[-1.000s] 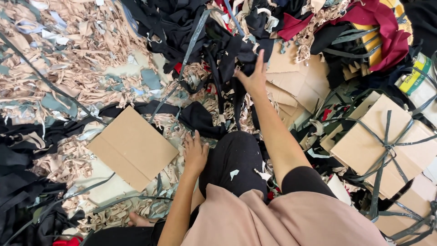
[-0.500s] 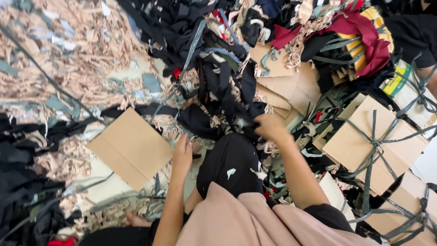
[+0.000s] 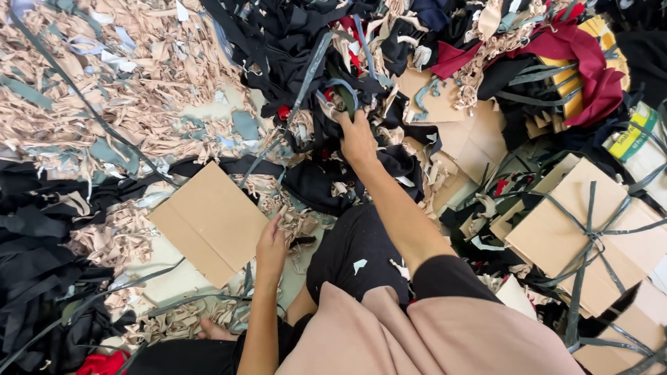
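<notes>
Scraps cover the floor (image 3: pixel 208 114) — beige shreds (image 3: pixel 125 76) to the left, a black fabric heap (image 3: pixel 292 42) ahead; the right hand (image 3: pixel 358 139) reaches into that heap, its fingers closed around a grey-green strap (image 3: pixel 344 94) that loops up just above the knuckles; the left hand (image 3: pixel 271 246) rests low beside the person's black-clad knee (image 3: pixel 358 257), fingers loosely open, fingertips touching the edge of a flat cardboard sheet (image 3: pixel 208 222) lying on the shreds; to the right sit cardboard bundles (image 3: pixel 577 236) tied with dark straps — near a red cloth (image 3: pixel 583 62).
</notes>
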